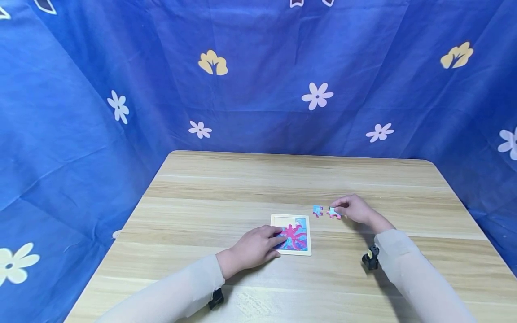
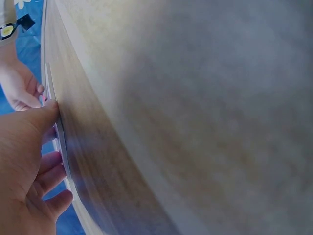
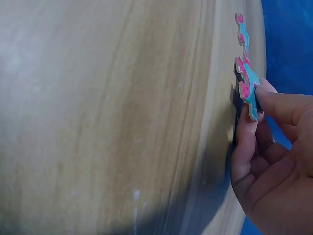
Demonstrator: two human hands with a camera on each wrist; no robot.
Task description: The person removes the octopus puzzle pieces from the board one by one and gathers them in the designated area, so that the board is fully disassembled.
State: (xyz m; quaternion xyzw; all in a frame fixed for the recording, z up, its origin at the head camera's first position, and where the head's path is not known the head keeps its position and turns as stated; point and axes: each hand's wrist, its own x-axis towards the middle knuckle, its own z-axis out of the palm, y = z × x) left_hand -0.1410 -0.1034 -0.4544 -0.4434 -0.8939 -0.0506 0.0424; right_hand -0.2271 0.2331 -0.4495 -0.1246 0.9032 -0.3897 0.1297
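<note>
A square puzzle tray (image 1: pixel 290 253) with a pale wooden rim lies on the table, showing a pink octopus on blue and a bare upper-left area. My left hand (image 1: pixel 258 244) rests on its left side, fingers laid out over the picture and thumb by the near rim. To the right of the tray, my right hand (image 1: pixel 355 210) pinches a blue-and-pink jigsaw piece (image 3: pixel 250 83) between thumb and fingers; in the right wrist view it is tilted, slightly off the table. Another jigsaw piece (image 1: pixel 317 211) lies flat between that piece and the tray.
The wooden table (image 1: pixel 226 179) has rounded far corners. Behind and beside it hangs a blue cloth (image 1: pixel 258 89) with white and yellow flowers. Small black wrist cameras sit under both sleeves, the right camera (image 1: pixel 370 258) being plainer to see.
</note>
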